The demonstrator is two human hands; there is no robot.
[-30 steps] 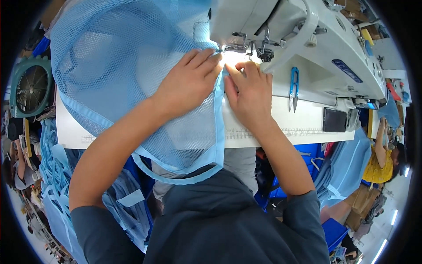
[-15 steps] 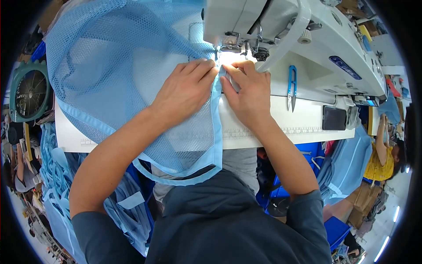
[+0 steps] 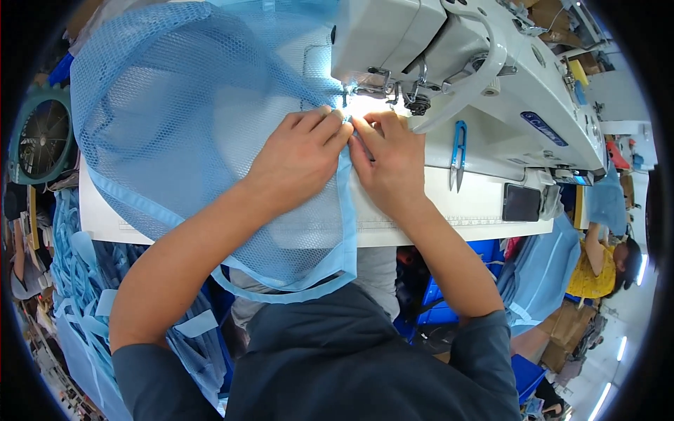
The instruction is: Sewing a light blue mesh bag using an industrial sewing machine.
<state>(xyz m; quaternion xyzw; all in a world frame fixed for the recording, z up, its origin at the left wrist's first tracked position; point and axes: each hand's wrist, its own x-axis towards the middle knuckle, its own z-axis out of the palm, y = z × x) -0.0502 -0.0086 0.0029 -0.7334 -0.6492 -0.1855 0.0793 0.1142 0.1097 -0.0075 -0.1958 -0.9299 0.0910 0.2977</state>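
Observation:
A light blue mesh bag (image 3: 232, 133) with smooth blue edging (image 3: 347, 231) spreads over the left half of the white sewing table (image 3: 456, 223). My left hand (image 3: 298, 158) presses down on the mesh, its curled fingertips pinching the edge just in front of the needle. Beside it, my right hand (image 3: 390, 165) has thumb and forefinger closed on the same edging. Both sets of fingertips nearly meet below the lit needle area of the sewing machine (image 3: 400, 35). A blue strap loop (image 3: 281, 295) of the bag hangs over the table's front edge. The fingertips hide the cloth between them.
Blue thread snips (image 3: 458, 158) and a black phone-like device (image 3: 521, 202) lie right of my hand. Blue fabric pieces (image 3: 77, 281) hang at the left near a green fan (image 3: 43, 137). More blue bags (image 3: 540, 270) are stacked at right; a person in yellow (image 3: 597, 274) sits beyond.
The whole view has shifted slightly. My right thumb and forefinger have drawn in closer on the edging, while my left hand stays at the needle.

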